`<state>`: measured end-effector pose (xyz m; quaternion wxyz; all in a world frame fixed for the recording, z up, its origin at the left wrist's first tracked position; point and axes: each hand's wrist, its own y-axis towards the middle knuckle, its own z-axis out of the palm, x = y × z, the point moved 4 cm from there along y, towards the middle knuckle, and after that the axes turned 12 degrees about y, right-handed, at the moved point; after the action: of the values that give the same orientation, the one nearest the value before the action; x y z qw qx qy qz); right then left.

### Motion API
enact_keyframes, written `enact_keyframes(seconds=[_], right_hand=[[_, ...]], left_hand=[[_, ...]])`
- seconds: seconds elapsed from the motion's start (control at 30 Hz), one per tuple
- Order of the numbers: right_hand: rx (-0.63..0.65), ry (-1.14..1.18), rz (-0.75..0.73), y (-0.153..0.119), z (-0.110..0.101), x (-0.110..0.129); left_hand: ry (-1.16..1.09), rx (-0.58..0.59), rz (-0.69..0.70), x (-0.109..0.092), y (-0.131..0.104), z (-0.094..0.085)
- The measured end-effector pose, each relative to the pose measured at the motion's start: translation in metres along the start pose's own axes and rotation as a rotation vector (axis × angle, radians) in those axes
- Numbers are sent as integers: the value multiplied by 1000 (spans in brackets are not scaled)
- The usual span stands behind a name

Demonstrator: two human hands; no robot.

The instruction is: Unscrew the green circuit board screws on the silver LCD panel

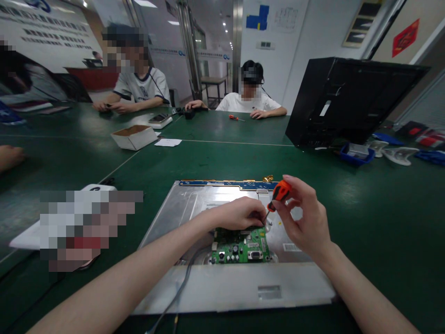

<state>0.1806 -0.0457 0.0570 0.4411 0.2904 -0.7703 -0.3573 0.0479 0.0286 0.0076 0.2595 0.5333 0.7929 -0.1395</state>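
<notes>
My right hand pinches the orange-and-black handle of a small screwdriver, which slants down to the left. Its tip meets the upper right corner of a green circuit board. Right beside that tip, my left hand is closed over the board's far edge; whatever its fingertips pinch is hidden. Under the board lies a flat metal display panel with a pale strip along its near side. A narrow blue circuit strip runs along the panel's far edge. A grey cable comes off to the left.
A black monitor housing stands at the back right, near a blue tray. An open cardboard box sits left of centre. Across the green table, two people sit by another screwdriver and a phone. Another person's hand shows far left.
</notes>
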Motion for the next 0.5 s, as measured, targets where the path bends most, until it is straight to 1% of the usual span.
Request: enact_keyframes(seconds=[0.33,0.5], right_hand=[[-7,-21,0,-4,0,-5],[-98,-15,-10,-4,-9,-6]], left_hand=[[-11,16,-16,0,0,-1],[29,-6,-12,1,-1,0]])
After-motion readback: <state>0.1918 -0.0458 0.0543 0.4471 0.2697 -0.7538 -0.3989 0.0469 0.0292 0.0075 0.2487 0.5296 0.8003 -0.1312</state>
